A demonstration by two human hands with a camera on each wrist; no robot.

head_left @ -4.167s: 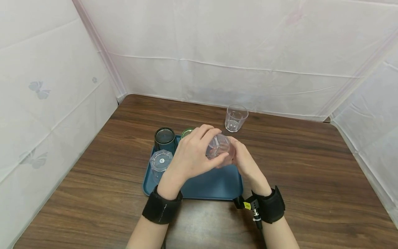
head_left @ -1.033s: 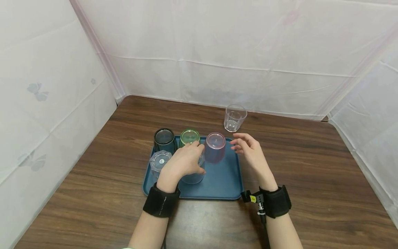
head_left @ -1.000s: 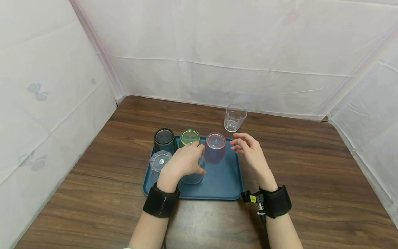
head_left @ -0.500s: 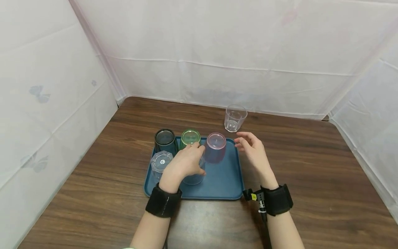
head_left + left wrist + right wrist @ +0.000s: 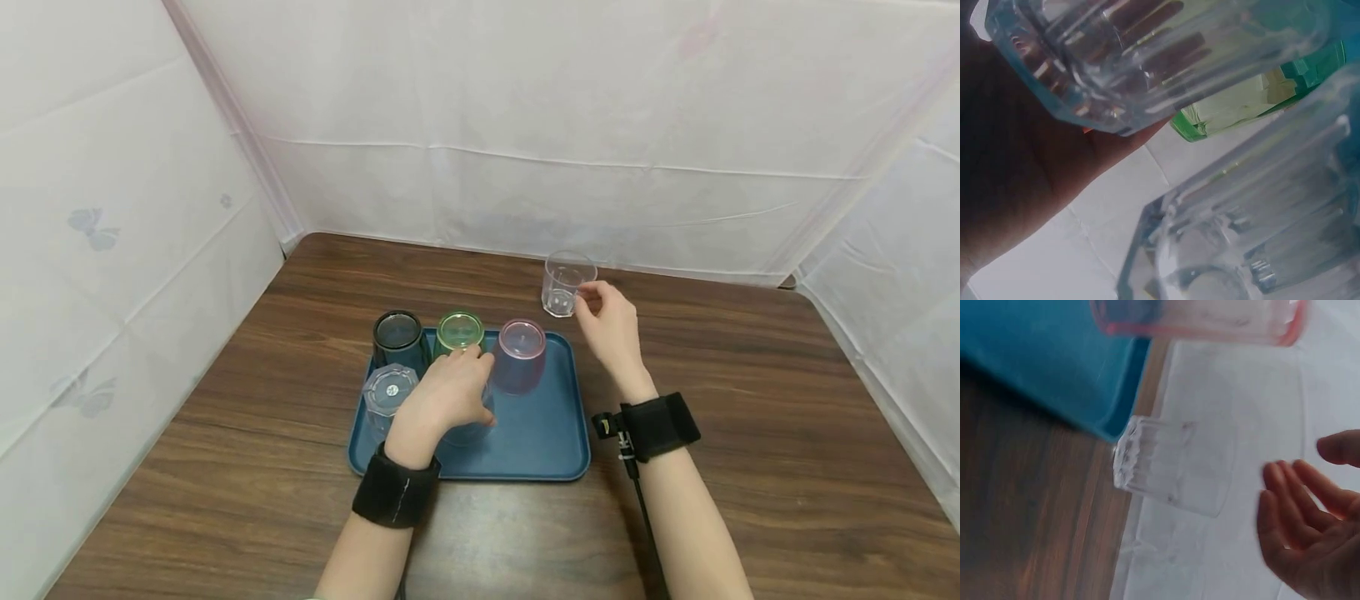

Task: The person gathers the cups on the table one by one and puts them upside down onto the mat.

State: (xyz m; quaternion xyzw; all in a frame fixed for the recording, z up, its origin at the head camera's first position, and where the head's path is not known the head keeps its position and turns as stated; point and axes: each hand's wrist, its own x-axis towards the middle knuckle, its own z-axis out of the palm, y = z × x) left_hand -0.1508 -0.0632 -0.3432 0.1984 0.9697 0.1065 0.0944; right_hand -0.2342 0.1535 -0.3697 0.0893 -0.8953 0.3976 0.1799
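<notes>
On a blue tray (image 5: 540,458) my left hand (image 5: 442,400) grips an upside-down clear tumbler (image 5: 1166,69), fingers on its far side and thumb to the right. The hand covers most of that tumbler in the head view. My right hand (image 5: 611,329) reaches toward another clear tumbler (image 5: 557,283), which stands mouth up behind the tray. In the right wrist view this tumbler (image 5: 1172,465) shows apart from the loosely bent fingers (image 5: 1288,515), which hold nothing.
Also upside down on the tray are a dark tumbler (image 5: 397,333), a green tumbler (image 5: 460,329), a pink tumbler (image 5: 521,358) and a clear faceted tumbler (image 5: 386,400). White sheeting (image 5: 480,100) hangs behind the wooden table (image 5: 750,392).
My right hand has moved away from the tray's right side toward the upright tumbler at the back. Earlier both hands held a tumbler over the tray. Lately the left hand has stayed put.
</notes>
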